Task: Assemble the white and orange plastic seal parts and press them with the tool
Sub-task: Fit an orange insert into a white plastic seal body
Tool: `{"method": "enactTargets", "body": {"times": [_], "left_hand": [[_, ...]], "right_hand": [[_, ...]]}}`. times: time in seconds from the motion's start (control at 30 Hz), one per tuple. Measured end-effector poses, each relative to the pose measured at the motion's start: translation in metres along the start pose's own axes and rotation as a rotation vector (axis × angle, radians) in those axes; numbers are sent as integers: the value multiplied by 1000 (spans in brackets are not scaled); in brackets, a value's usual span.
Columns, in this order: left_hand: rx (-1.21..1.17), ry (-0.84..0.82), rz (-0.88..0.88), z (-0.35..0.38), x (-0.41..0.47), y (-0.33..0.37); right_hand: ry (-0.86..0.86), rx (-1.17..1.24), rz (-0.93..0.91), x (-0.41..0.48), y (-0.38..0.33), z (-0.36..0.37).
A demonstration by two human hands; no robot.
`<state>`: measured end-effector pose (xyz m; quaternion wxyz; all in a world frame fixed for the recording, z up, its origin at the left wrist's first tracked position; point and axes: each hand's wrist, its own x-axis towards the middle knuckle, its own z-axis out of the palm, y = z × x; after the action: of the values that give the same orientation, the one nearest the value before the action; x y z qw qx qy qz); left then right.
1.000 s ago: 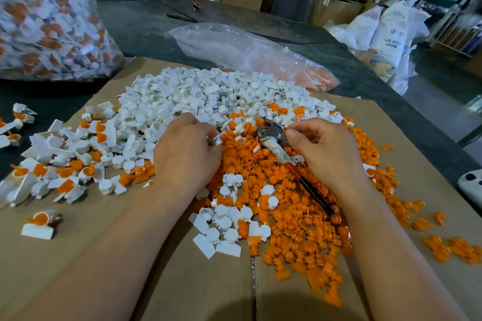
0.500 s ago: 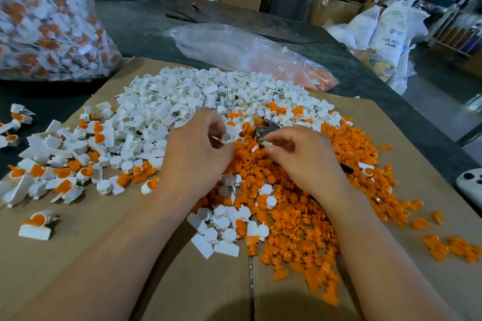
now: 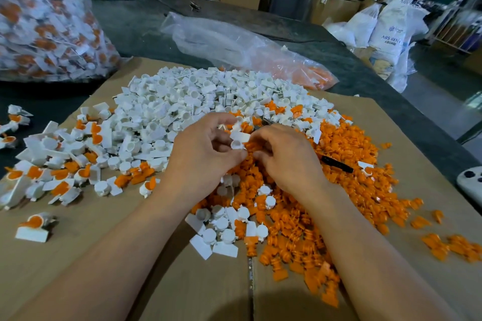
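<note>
Head-camera view down onto a cardboard sheet (image 3: 104, 255) that lies on a dark table (image 3: 146, 23). At the centre of the frame, the left hand (image 3: 206, 154) pinches a white seal body (image 3: 238, 139) between thumb and curled fingers, with its round cup facing the camera. The right hand (image 3: 287, 159) meets it from the right. Its fingers are curled in, and they appear to pinch an orange insert (image 3: 251, 146) against the cup, though the fingertips hide the join. The pressing tool (image 3: 337, 164) lies just right of the right hand on the heap of orange inserts (image 3: 339, 203); only its dark handle shows. A heap of white bodies (image 3: 198, 96) fills the upper centre, and finished seals (image 3: 34, 227) are scattered at the left. The insert could go in crooked or slip from the pinch and vanish into the orange heap, since both parts are small and held over loose pieces. A forearm sweeping sideways could push pieces off the sheet at the right, where orange strays sit near the edge beside a white controller (image 3: 470, 181). Bare cardboard lies at the lower left and lower centre. A full bag of seals (image 3: 44, 21) closes off the upper left, and a slack clear bag (image 3: 247, 47) lies behind the heaps.
</note>
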<state>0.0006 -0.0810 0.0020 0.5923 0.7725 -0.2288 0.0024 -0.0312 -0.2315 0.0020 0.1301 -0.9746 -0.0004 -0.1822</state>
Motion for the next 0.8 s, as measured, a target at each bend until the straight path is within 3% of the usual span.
{"method": "enactTargets", "body": {"times": [0.3,0.57,0.8], "left_hand": [[-40,17,-20,0,-2,2],[-36,14,-43,2,-4,5],[-10,-2,5,1,-5,5]], "right_hand": [[90,232,104,-3,3,-7],[146,793,176,-13,-4,-27],[98,824,109,-15,-15,-20]]}}
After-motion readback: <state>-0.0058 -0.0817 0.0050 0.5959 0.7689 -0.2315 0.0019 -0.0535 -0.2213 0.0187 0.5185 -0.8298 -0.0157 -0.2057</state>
